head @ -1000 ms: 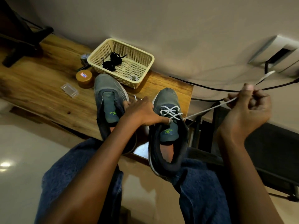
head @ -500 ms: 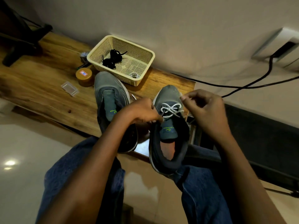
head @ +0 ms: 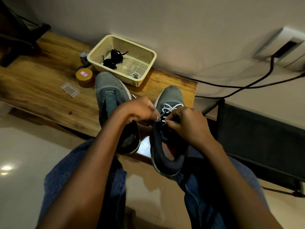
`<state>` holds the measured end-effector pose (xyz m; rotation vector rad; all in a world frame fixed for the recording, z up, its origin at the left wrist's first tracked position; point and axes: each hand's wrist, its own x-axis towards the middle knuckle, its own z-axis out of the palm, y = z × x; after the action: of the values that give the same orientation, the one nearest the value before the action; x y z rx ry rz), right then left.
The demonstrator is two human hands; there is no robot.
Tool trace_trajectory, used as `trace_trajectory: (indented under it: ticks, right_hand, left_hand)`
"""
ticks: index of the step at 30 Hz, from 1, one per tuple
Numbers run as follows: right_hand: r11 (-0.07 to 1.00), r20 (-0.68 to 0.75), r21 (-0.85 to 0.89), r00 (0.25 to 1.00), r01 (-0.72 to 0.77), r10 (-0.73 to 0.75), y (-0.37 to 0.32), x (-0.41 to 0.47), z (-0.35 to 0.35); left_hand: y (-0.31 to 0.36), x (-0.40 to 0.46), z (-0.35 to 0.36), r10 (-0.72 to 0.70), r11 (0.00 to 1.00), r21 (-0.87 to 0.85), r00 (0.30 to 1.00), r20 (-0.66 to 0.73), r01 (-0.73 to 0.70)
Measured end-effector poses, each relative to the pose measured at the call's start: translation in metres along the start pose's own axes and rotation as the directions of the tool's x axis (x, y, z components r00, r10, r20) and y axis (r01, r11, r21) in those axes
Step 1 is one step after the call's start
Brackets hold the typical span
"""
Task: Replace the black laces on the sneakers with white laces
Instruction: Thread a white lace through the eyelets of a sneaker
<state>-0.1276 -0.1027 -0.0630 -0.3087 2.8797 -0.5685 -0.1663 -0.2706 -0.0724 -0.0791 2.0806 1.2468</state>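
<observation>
White lace (head: 171,107) crosses the front eyelets of the right sneaker (head: 168,134), which sits at the near right corner of the wooden table (head: 41,90), toe toward twelve o'clock, heel hanging off toward the person's lap. In the head view, the only one, the right hand (head: 188,128) pinches the lace's white tip at the tongue, fingers curled together on it, while the left hand (head: 140,109) comes in from nine o'clock and grips the shoe's left eyelet edge, fingers curled and touching it. The tip lies just at ten o'clock of the right fingertips, pointing across the shoe's long axis toward the left eyelet row, so the right hand looks better placed to thread it. The left sneaker (head: 112,103) stands beside it, unlaced, with another lace tip showing just past its right side. Black laces (head: 113,59) lie in the basket (head: 148,70) at twelve o'clock, with a white coil in its near corner. The eyelet aimed at is hidden under the fingers, and the lace's other end cannot be made out.
</observation>
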Motion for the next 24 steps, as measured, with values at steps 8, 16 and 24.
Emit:
trace_trajectory:
  ticks: [8, 16, 24]
  right_hand:
    - [0.997, -0.020, -0.073, 1.000, -0.010, 0.008, -0.009, 0.000, 0.005]
    - [0.999, -0.008, -0.014, 0.999, -0.043, 0.043, -0.004, -0.002, 0.007]
    - [0.967, -0.007, 0.216, 0.990, -0.135, 0.140, 0.002, 0.002, 0.015]
  left_hand:
    - [0.003, -0.006, -0.002, -0.073, 0.988, -0.132, 0.996, 0.057, 0.080]
    - [0.003, -0.006, 0.003, -0.079, 0.986, -0.148, 0.997, 0.020, 0.081]
    - [0.002, -0.005, 0.008, -0.048, 0.991, -0.128, 0.999, -0.018, 0.045]
